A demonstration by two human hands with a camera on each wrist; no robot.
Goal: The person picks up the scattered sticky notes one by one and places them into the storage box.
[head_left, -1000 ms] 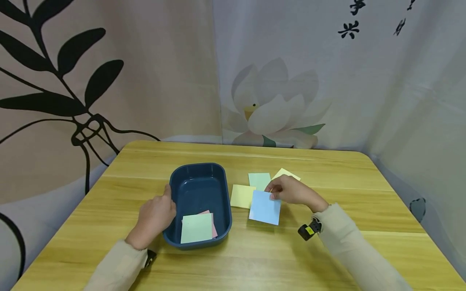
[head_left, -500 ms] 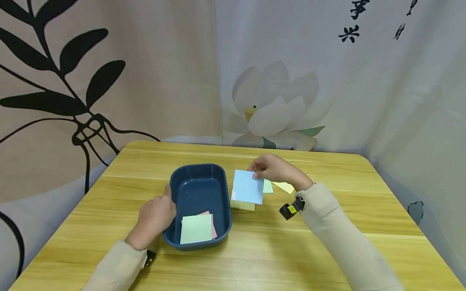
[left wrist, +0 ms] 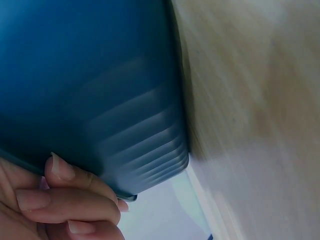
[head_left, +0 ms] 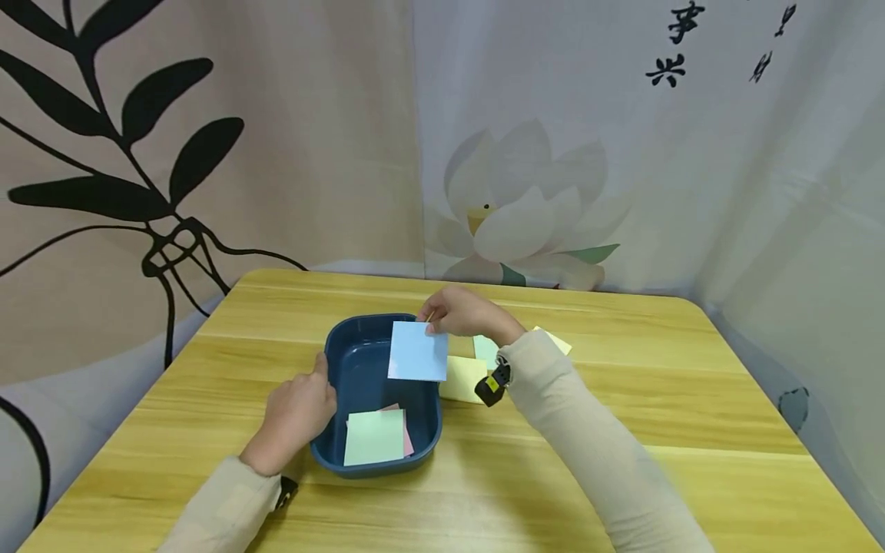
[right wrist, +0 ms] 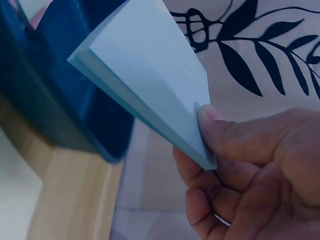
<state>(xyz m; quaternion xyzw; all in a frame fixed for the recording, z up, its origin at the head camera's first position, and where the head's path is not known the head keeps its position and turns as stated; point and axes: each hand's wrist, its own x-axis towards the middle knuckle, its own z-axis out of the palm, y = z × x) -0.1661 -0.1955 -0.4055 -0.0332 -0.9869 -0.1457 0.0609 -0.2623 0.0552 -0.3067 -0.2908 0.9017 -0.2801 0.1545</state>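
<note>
My right hand [head_left: 463, 311] pinches a pad of light blue sticky notes [head_left: 417, 353] by its upper right corner, above the right side of a dark blue plastic bin [head_left: 356, 392]. In the right wrist view the pad [right wrist: 145, 75] shows its thickness between thumb and fingers. My left hand [head_left: 297, 411] holds the bin's left rim, its index finger along the edge; the left wrist view has curled fingers [left wrist: 70, 200] against the outer wall. Inside the bin, a pale green pad [head_left: 374, 439] overlaps a pink pad [head_left: 408, 442].
Right of the bin lie a yellow pad [head_left: 462, 379], a pale green pad [head_left: 485, 349] and another yellow pad [head_left: 556, 340], partly hidden by my right arm. All rest on a wooden table [head_left: 553, 476]. A printed curtain [head_left: 332, 153] hangs behind it.
My right hand has carried the blue sticky note pad leftward, from over the loose pads to above the bin. My left hand has stayed at the bin's rim.
</note>
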